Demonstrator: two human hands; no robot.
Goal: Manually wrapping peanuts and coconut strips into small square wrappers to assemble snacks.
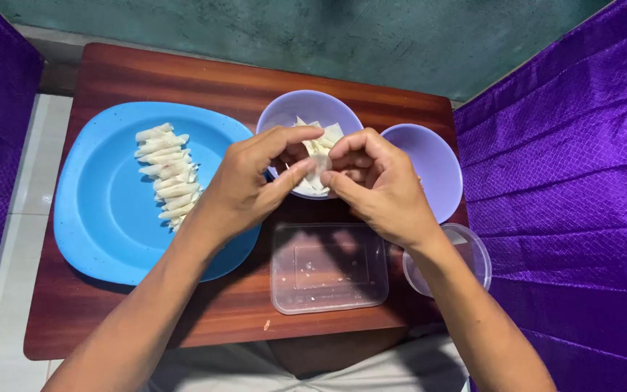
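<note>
— While both hands meet over the middle bowl (284, 112), what do they hold?

— The left hand (244, 189) and right hand (379, 181) pinch one small white wrapper (319, 161) between closed fingertips, just above the wrappers in that bowl.

— And around them?

— Rolled white pieces (168, 174) lie on the blue plate (103, 218); a clear container (328, 267) sits on the wooden surface (183, 80).

Small pale wrapper piece (320, 164), thin and limp, pinched at twelve o'clock from you, above your lilac bowl (292, 110)
</note>
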